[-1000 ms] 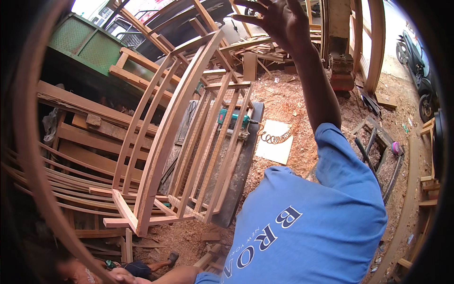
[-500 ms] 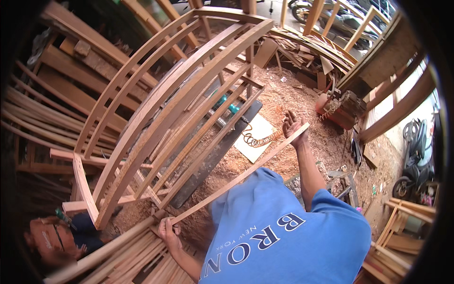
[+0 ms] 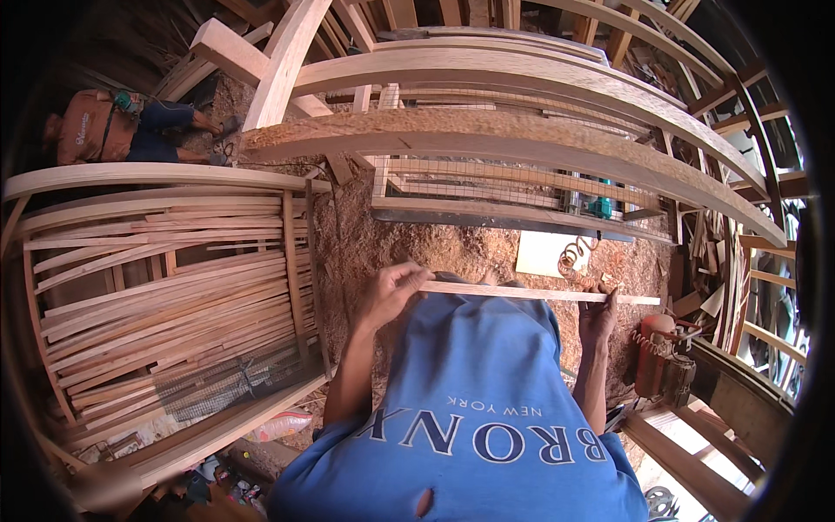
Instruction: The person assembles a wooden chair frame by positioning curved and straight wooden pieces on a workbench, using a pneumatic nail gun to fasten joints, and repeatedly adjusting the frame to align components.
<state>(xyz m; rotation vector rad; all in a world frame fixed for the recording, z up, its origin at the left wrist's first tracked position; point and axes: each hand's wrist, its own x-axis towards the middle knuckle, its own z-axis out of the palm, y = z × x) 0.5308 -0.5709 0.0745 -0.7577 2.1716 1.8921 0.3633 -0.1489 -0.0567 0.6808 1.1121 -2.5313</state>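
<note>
A thin, pale wooden strip (image 3: pixel 504 291) lies level across the front of my body, over my blue shirt. My left hand (image 3: pixel 393 296) pinches its left end between thumb and fingers. Close to the other end, my right hand (image 3: pixel 597 315) has its fingers closed around the strip, and a short length sticks out past it. Beyond the strip stands a large frame of curved wooden beams (image 3: pixel 487 135), which neither hand touches.
Wooden strips (image 3: pixel 174 304) are stacked in a rack at left. Ahead, a teal power tool (image 3: pixel 600 206) and a coiled hose (image 3: pixel 574 257) lie near a pale board (image 3: pixel 532 254). A red compressor (image 3: pixel 652 357) stands right. Another person (image 3: pixel 96 126) is at far left. Shavings (image 3: pixel 348 235) cover the floor.
My view and body have turned, so the large frame now spans the far side. The strip has gone from slanted to level. My right hand's spread fingers have closed on it.
</note>
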